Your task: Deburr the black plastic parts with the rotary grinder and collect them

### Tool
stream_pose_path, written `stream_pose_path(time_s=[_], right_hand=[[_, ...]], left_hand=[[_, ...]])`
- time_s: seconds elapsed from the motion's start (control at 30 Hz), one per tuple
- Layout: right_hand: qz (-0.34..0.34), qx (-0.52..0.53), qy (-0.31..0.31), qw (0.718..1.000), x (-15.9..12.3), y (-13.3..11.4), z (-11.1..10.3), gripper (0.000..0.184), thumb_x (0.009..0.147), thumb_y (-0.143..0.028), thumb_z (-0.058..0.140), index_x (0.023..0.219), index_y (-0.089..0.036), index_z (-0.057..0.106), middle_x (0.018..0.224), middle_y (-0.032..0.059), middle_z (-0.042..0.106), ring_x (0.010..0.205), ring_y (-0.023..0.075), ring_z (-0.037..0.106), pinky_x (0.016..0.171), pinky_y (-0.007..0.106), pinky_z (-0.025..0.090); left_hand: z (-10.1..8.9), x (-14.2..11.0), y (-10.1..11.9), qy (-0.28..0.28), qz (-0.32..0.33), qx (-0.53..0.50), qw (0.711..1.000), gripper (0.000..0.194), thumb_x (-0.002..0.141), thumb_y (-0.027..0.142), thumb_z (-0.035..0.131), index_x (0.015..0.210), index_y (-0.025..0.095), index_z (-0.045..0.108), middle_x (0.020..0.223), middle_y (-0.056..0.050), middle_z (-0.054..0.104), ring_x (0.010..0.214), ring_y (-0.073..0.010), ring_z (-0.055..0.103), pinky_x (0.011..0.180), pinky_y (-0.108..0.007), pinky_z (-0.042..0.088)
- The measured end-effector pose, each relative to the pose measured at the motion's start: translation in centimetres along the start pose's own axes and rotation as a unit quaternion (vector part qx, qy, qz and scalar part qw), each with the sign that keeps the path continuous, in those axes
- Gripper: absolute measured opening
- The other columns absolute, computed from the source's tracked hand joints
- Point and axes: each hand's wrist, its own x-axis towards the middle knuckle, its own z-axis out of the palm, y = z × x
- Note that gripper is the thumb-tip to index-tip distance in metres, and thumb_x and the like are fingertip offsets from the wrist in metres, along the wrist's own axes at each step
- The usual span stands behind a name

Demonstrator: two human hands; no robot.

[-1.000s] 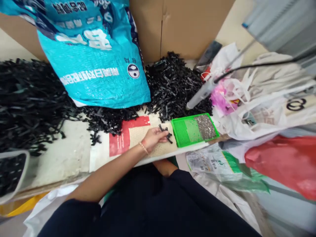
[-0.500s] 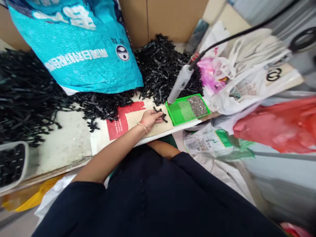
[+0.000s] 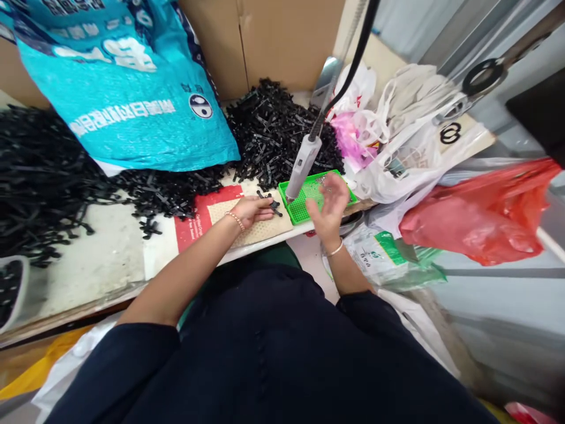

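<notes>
My left hand [image 3: 252, 212] is closed on black plastic strips [image 3: 276, 206], thin pieces with knobbed ends, above a beige perforated mat [image 3: 220, 217]. My right hand [image 3: 329, 206] is raised with fingers apart and nothing visible in it, in front of the right part of a green tray [image 3: 302, 215]. The tray has a gridded floor, and small metal bits show in it behind the fingers. Just left of that hand, a grey electric screwdriver [image 3: 304, 165] hangs tilted on a black cable, its lower end at the tray's left side.
Heaps of black plastic strips [image 3: 269, 129] lie at the back and left. A blue printed sack [image 3: 145, 106] stands among them. White plastic bags [image 3: 410, 129], scissors [image 3: 481, 76] and a red bag [image 3: 477, 218] crowd the right. A white bin [image 3: 22, 294] sits at far left.
My right hand has come up from below the table edge to the tray, fingers spread. My left hand still holds the black strips over the mat. The view has shifted.
</notes>
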Motion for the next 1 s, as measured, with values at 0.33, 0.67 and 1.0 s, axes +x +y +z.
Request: stream_pose_path(time_s=[0.33,0.67,1.0], right_hand=[[0.064,0.165,-0.078,0.981,8.7,4.3,2.4,0.075,0.096,-0.048,0.072,0.157,-0.032,0.032,0.111,0.0020,0.077,0.101,0.0190,0.072,0.097,0.041,0.064],[0.201,0.241,0.024,0.949,8.2,6.6,1.6,0.050,0.083,-0.066,0.077,0.107,-0.024,0.065,0.055,-0.0112,0.052,0.046,0.0079,0.046,0.046,0.024,0.040],[0.226,0.259,0.053,0.937,7.1,8.4,2.6,0.052,0.082,-0.071,0.076,0.102,-0.024,0.065,0.051,-0.0132,0.046,0.042,0.0068,0.042,0.045,0.024,0.036]], left_hand=[[-0.1,0.0,-0.1,0.015,0.002,0.002,1.000,0.023,0.094,0.009,0.077,0.075,0.012,0.064,0.071,-0.011,0.077,0.059,-0.0185,0.075,0.068,-0.032,0.067],[0.3,-0.9,0.4,0.028,-0.012,0.003,1.000,0.023,0.095,0.006,0.073,0.075,0.011,0.063,0.073,-0.010,0.077,0.058,-0.0164,0.075,0.062,-0.027,0.066],[0.1,-0.9,0.4,0.026,-0.015,0.000,1.000,0.027,0.095,0.003,0.071,0.071,0.011,0.063,0.070,-0.008,0.076,0.057,-0.0149,0.075,0.061,-0.025,0.066]])
